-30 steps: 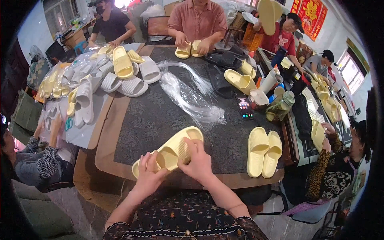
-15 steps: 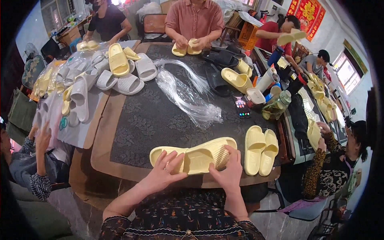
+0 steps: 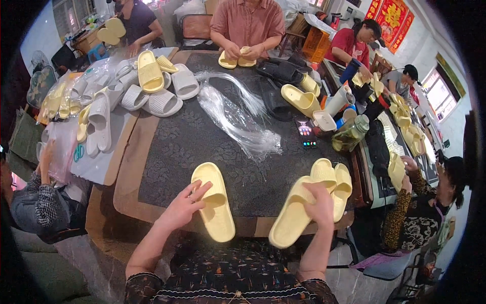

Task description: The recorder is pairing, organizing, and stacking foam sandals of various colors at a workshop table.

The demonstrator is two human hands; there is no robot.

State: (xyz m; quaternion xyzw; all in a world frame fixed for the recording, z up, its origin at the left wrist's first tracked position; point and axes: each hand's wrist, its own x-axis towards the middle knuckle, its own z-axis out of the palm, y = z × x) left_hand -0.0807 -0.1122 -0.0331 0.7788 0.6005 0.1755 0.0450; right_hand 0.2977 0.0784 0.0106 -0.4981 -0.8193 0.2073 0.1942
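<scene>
At the table's near edge (image 3: 130,195), left hand (image 3: 182,206) grips yellow slipper one (image 3: 219,215) around its strap's side, toe pointing away; right hand (image 3: 320,203) grasps yellow slipper two (image 3: 289,219) near its strap, heel toward the wearer. Slipper two overlaps the resting yellow pair (image 3: 342,185) in view (contact: can't tell). Clear plastic bundle (image 3: 229,120) lies mid-table; phone (image 3: 306,134) beyond the pair, lidded jar (image 3: 351,134) beside.

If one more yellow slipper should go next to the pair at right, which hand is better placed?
Probably the right hand: its yellow slipper overlaps the pair in this view. The left hand, with the other held slipper, is farther away.
</scene>
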